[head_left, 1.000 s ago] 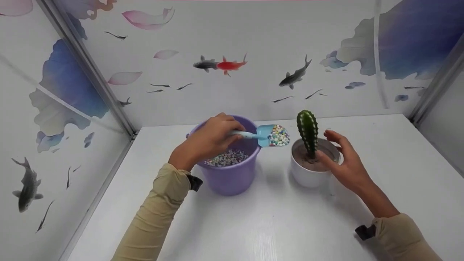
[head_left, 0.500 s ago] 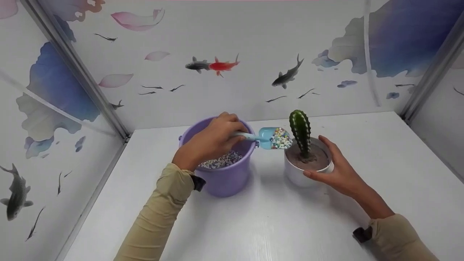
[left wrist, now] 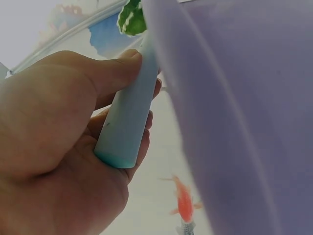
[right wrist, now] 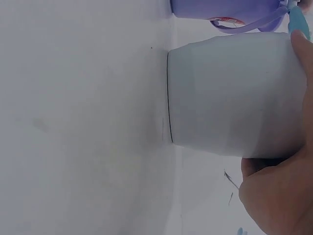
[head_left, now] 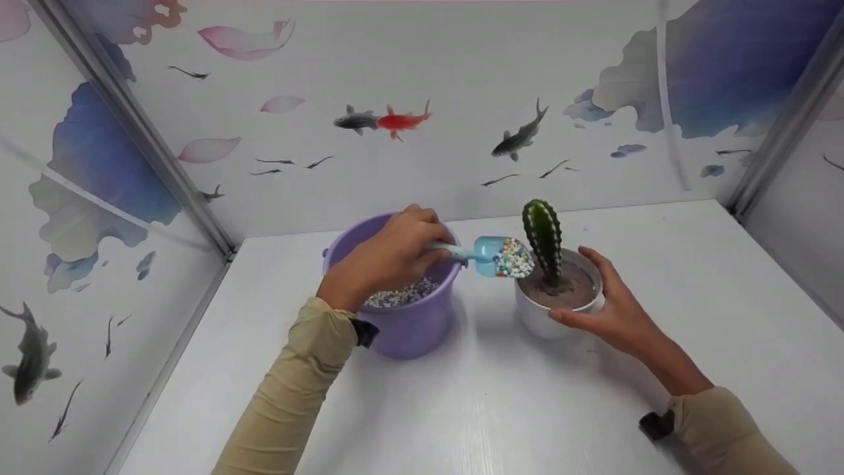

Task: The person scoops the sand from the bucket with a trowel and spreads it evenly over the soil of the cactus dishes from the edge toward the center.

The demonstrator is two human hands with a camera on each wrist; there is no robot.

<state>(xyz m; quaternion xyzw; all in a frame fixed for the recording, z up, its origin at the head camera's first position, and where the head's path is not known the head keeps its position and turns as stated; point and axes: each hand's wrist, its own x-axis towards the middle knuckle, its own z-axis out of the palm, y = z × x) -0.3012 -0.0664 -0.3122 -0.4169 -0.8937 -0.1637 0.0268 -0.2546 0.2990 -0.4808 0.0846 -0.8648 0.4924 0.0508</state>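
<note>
My left hand (head_left: 395, 251) grips the pale blue handle (left wrist: 127, 110) of a small toy shovel (head_left: 486, 249). Many-coloured beads (head_left: 514, 259) fill the front of its scoop, which reaches the left rim of a white flower pot (head_left: 546, 320). In that pot a green cactus (head_left: 542, 231) stands upright in brown soil. With thumb in front and fingers behind, my right hand (head_left: 616, 313) holds the pot near its rim. Under my left hand stands a purple bucket (head_left: 415, 333) with more beads (head_left: 405, 293) inside; the hand hides part of its opening.
A white table (head_left: 461, 422) carries both containers, a short gap apart. White panels printed with fish enclose it at the back and on the sides. In the right wrist view, the bucket's purple carrying handle (right wrist: 249, 25) hangs beside the pot.
My right hand has come down from beside the cactus to hold the pot's rim. The shovel has moved closer to the pot, its beads still on it. The head view has shifted slightly.
</note>
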